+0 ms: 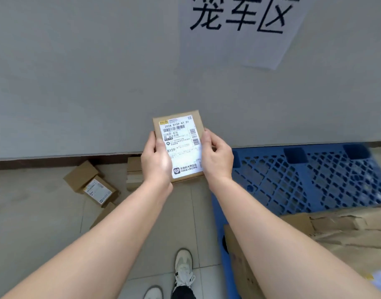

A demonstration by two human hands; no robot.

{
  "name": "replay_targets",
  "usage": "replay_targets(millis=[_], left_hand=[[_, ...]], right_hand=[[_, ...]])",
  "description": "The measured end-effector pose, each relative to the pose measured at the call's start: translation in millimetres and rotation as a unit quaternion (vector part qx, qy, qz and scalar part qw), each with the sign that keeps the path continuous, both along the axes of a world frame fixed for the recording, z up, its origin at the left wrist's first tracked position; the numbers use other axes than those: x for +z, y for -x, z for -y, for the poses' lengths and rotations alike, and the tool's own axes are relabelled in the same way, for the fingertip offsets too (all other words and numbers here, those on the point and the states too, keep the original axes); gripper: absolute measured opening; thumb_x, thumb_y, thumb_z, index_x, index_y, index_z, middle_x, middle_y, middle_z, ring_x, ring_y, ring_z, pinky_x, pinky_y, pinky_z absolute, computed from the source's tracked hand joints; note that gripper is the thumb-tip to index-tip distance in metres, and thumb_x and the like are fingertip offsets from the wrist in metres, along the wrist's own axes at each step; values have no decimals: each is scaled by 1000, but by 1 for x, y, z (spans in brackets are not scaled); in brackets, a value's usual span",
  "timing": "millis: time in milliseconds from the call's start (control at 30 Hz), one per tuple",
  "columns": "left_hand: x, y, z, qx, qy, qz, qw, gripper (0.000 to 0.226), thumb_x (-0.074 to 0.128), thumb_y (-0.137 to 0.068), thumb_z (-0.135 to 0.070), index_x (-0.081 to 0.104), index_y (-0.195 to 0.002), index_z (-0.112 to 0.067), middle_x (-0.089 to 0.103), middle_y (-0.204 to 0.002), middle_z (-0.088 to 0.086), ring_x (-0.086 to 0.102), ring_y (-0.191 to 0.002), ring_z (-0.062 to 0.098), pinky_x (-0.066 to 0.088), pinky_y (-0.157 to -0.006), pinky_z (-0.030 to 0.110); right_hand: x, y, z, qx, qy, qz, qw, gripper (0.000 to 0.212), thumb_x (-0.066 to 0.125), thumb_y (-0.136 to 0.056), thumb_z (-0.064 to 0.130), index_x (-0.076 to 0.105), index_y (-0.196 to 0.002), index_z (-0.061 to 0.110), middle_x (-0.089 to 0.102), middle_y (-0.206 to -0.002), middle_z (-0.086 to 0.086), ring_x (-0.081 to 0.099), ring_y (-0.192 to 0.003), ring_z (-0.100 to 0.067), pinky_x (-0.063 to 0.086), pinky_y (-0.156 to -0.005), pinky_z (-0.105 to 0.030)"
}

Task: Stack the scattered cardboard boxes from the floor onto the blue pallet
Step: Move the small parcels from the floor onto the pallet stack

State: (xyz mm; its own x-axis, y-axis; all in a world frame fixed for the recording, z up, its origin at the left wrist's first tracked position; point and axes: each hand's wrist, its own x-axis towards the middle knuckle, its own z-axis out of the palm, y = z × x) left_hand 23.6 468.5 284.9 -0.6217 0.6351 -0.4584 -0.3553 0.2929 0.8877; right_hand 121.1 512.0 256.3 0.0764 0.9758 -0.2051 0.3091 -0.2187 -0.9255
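I hold a small flat cardboard box [181, 145] with a white shipping label up in the air in front of the wall. My left hand [156, 160] grips its left edge and my right hand [217, 157] grips its right edge. The blue pallet [293, 182] lies on the floor to the right. A large cardboard box [245, 262] with torn brown paper sits on the pallet's near part. Several small cardboard boxes [92, 184] lie scattered on the floor at the left, by the wall. Another small box [133, 171] stands behind my left wrist.
A grey wall [77, 83] rises straight ahead with a paper sign [243, 24] bearing black characters. The tiled floor [34, 212] spreads at the lower left. My shoes [183, 270] stand on it near the pallet's left edge.
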Motion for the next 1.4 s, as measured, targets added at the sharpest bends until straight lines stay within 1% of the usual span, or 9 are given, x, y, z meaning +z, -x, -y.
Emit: replay_targets(millis=[67, 233, 400, 667, 933, 1100, 1200, 1333, 1400], left_hand=[[24, -15, 6, -15, -11, 10, 1000, 37, 35, -103, -24, 63, -86, -41, 70, -94, -18, 68, -93, 10, 55, -89, 40], [78, -58, 22, -63, -48, 49, 996, 33, 33, -103, -23, 61, -120, -30, 70, -108, -11, 68, -97, 11, 56, -87, 41], [114, -109, 36, -108, -75, 77, 988, 36, 32, -103, -21, 56, -130, -25, 70, -113, -5, 69, -96, 13, 60, -75, 31], [145, -209, 64, -158, -86, 91, 979, 35, 31, -102, -19, 63, -115, -25, 71, -105, -7, 69, -95, 14, 59, -80, 38], [149, -330, 110, -195, -65, 85, 975, 36, 31, -101, -21, 64, -110, -30, 72, -101, -10, 69, -93, 13, 58, -82, 47], [155, -399, 130, -202, -58, 90, 974, 34, 33, -101, -25, 64, -107, -35, 71, -100, -12, 69, -92, 12, 58, -82, 44], [155, -434, 136, -205, -50, 98, 973, 34, 32, -102, -26, 61, -117, -35, 70, -102, -12, 69, -91, 10, 59, -78, 39], [149, -472, 129, -212, -28, 113, 970, 35, 34, -102, -30, 52, -131, -40, 68, -109, -14, 68, -91, 9, 60, -76, 41], [147, -489, 122, -219, -24, 120, 968, 36, 33, -102, -30, 50, -133, -41, 67, -109, -14, 68, -91, 10, 60, -74, 40]], right_hand=[[23, -15, 9, -24, -17, 5, 1000, 41, 49, -88, 57, 66, -117, 33, 66, -110, 17, 63, -102, -6, 52, -91, -40], [76, -62, 29, -75, -36, 6, 996, 43, 49, -86, 59, 67, -115, 34, 67, -110, 14, 65, -99, -9, 54, -87, -44], [113, -119, 49, -110, -53, 10, 992, 42, 48, -86, 59, 67, -114, 36, 68, -110, 14, 65, -100, -11, 54, -87, -45], [144, -223, 85, -157, -78, 21, 984, 42, 47, -92, 53, 68, -117, 27, 69, -111, 11, 64, -104, -13, 54, -89, -44], [153, -348, 136, -172, -64, 45, 982, 41, 45, -92, 55, 67, -115, 31, 70, -108, 13, 63, -104, -12, 54, -90, -43], [162, -419, 157, -175, -72, 56, 980, 39, 45, -94, 52, 67, -116, 28, 69, -108, 14, 62, -103, -8, 54, -88, -36], [161, -454, 163, -173, -71, 66, 980, 37, 45, -94, 51, 69, -113, 29, 70, -104, 12, 63, -99, -9, 55, -82, -33], [158, -494, 160, -181, -58, 76, 979, 34, 46, -95, 51, 70, -108, 30, 71, -92, 11, 66, -87, -13, 56, -70, -37], [158, -511, 155, -185, -57, 83, 978, 34, 46, -96, 49, 70, -102, 27, 69, -84, 10, 64, -78, -13, 51, -60, -32]])
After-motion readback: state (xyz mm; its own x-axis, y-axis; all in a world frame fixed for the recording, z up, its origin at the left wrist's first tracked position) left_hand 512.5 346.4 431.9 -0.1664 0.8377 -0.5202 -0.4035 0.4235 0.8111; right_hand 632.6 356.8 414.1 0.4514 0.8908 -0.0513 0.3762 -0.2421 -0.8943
